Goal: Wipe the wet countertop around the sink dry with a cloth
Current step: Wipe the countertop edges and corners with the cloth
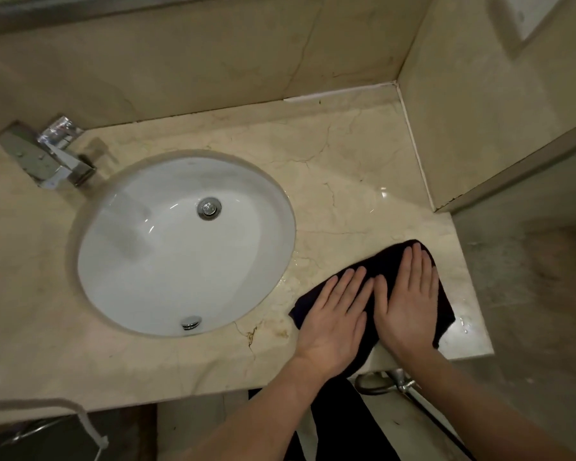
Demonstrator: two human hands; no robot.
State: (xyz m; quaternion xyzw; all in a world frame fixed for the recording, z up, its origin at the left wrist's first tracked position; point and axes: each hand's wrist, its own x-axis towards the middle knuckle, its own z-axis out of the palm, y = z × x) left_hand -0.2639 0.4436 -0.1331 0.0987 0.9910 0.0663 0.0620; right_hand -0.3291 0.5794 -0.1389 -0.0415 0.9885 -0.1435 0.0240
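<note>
Both hands flat on a dark cloth [444, 307] at the counter's [346, 168] front right corner, right of the oval white sink [130, 271]. Left hand [333, 319] and right hand [408, 302] side by side, fingers straight, palms pressing down. Water drops glint on the counter just beside the cloth. Chrome faucet [52, 158] at the sink's back left rim.

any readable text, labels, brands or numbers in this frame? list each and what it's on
None readable.
Faucet: no marking legible.
Sink: a faint mark near the back rim, too small to read.
Dark cloth under both hands: no tag or print visible.
Countertop: only marble veining.
</note>
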